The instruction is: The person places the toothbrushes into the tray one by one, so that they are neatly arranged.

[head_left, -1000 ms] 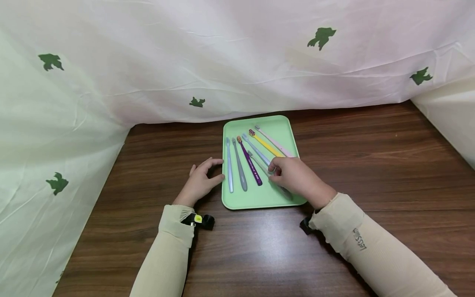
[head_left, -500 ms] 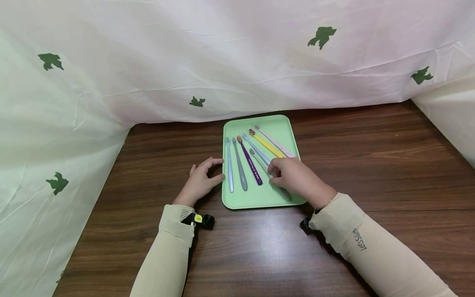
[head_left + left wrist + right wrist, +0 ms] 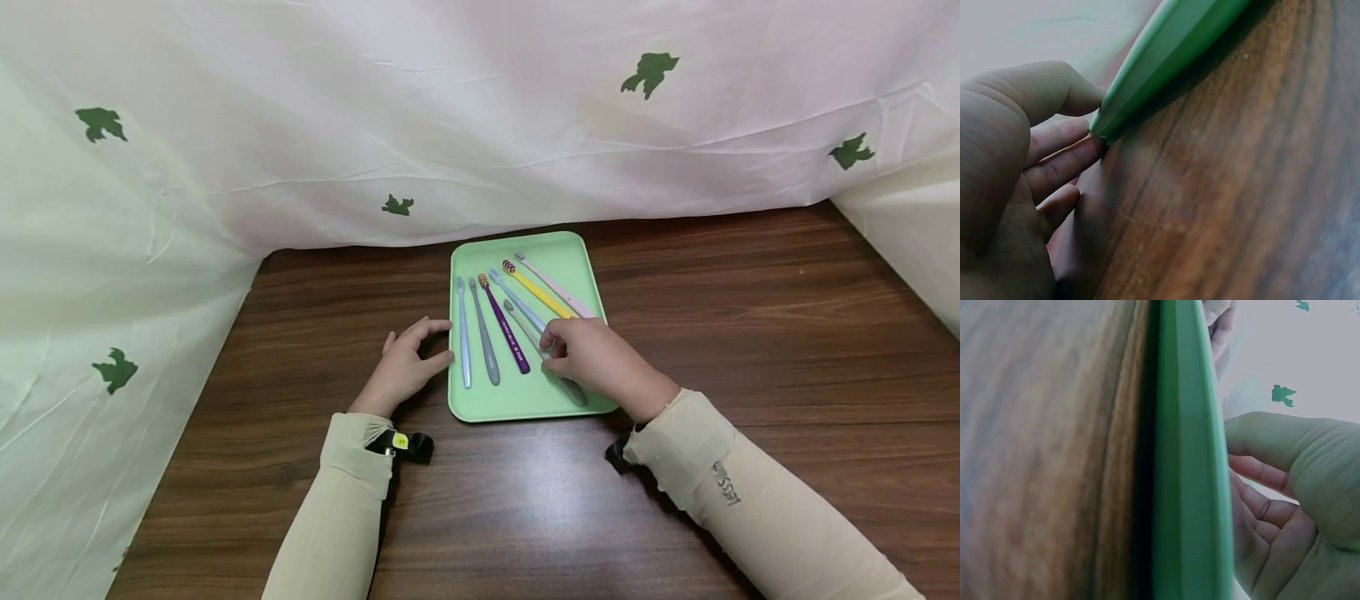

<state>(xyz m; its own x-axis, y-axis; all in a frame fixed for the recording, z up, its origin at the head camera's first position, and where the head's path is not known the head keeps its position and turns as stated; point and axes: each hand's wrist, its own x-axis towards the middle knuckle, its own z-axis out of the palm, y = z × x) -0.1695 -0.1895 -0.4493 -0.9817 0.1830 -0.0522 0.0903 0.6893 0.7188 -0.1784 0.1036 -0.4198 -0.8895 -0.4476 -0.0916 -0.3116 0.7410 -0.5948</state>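
Several toothbrushes lie fanned out on a light green tray (image 3: 480,407). My right hand (image 3: 603,362) is over the tray's right side, pinching a grey toothbrush (image 3: 576,393) between thumb and curled fingers; its head (image 3: 509,306) points up and left. In the right wrist view the tray wall hides those fingertips. My left hand (image 3: 401,367) rests its thumb and fingertips against the tray's left rim, fingers loosely extended. Left of the held brush are a purple toothbrush (image 3: 506,325), a dark grey one (image 3: 483,333) and a pale blue one (image 3: 464,333).
Beyond the held brush lie another blue toothbrush (image 3: 516,298), a yellow toothbrush (image 3: 538,290) and a pink toothbrush (image 3: 553,286), partly behind my right hand. The tray sits on a dark wooden table (image 3: 750,333). White cloth (image 3: 480,125) hangs behind it.
The grey toothbrush under my right hand has shifted slightly, its head turning a little up and right. The left hand and the other brushes stay put.
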